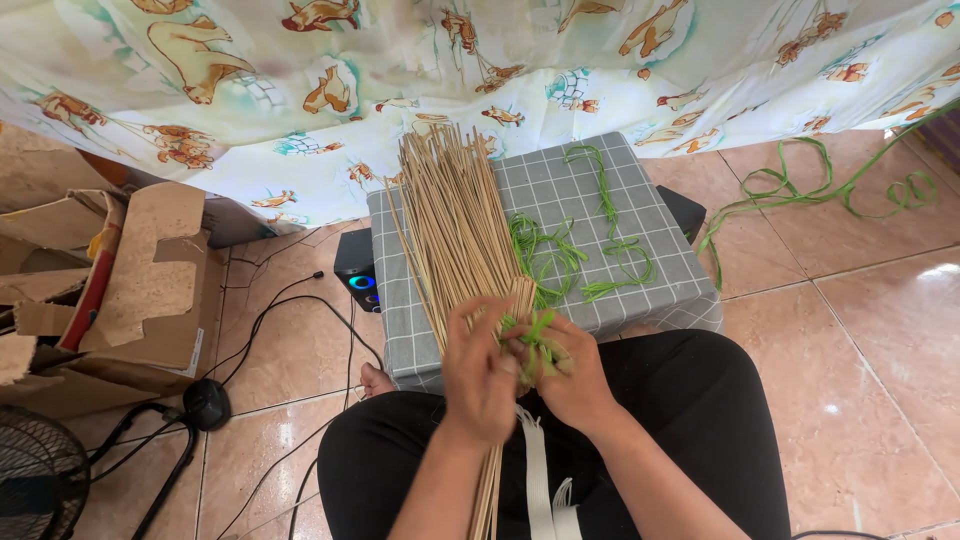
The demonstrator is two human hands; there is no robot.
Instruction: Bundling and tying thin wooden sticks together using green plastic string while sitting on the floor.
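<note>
A thick bundle of thin pale sticks (455, 225) fans out away from me across a box covered in grey checked cloth (640, 210). My left hand (480, 370) is wrapped around the bundle where it narrows, above my lap. My right hand (572, 375) pinches a green plastic strip (535, 330) that is wound around the sticks at the same spot. More of the bundle's stems run down between my arms toward my body. Loose green strips (560, 250) lie on the grey cloth just beyond my hands.
Torn cardboard boxes (110, 290) stand at the left. A black fan base (205, 405) and cables lie on the tiled floor below them. A small black speaker (356, 265) sits beside the grey box. More green strip (830, 185) trails across the floor at right. A patterned curtain (480, 70) hangs behind.
</note>
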